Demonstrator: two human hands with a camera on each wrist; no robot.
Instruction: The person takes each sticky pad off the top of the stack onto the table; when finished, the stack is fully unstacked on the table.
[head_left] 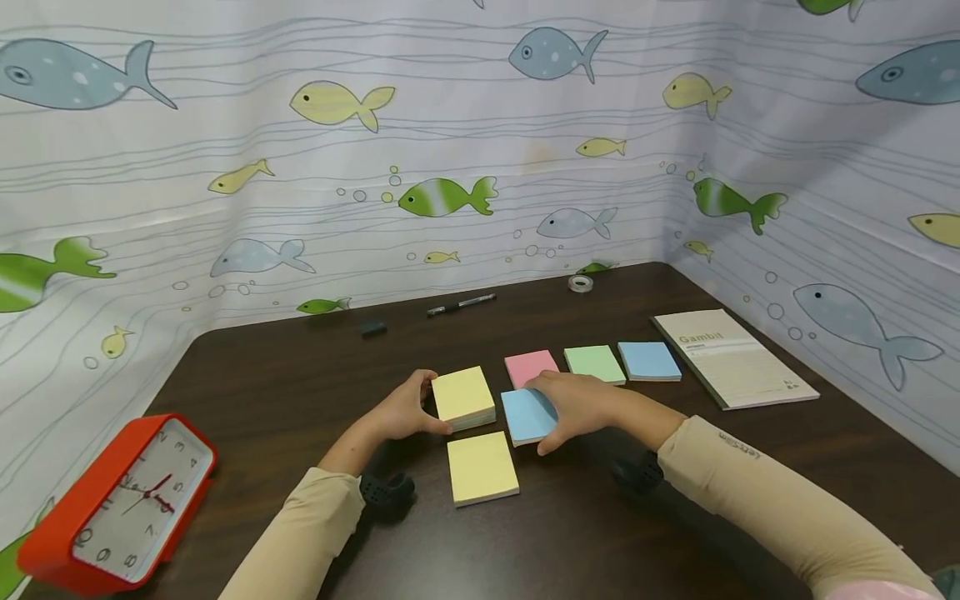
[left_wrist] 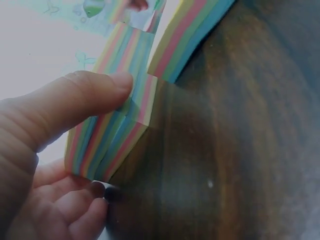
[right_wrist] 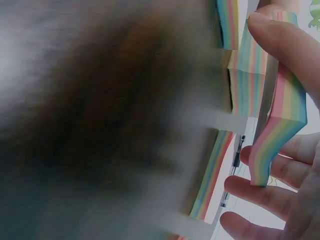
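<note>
My left hand (head_left: pixel 405 408) grips a yellow-topped stack of sticky notes (head_left: pixel 461 396) at its left side, thumb on the near edge. Multicoloured layers show along this stack's side in the left wrist view. With thumb and fingers, my right hand (head_left: pixel 581 400) holds a blue-topped sticky note pad (head_left: pixel 525 417) by its edges. In the right wrist view that pad (right_wrist: pixel 287 102) appears raised and tilted, its layers striped. A single yellow sticky note pad (head_left: pixel 482 468) lies on the table in front of the stack, touched by neither hand.
Behind the right hand lie a pink pad (head_left: pixel 531 364), a green pad (head_left: pixel 594 364) and another blue pad (head_left: pixel 649 360). A notebook (head_left: pixel 738 358) lies right. Farther back are a pen (head_left: pixel 461 305), tape roll (head_left: pixel 580 284) and small dark block (head_left: pixel 372 329). A red clock (head_left: pixel 142 500) stands left.
</note>
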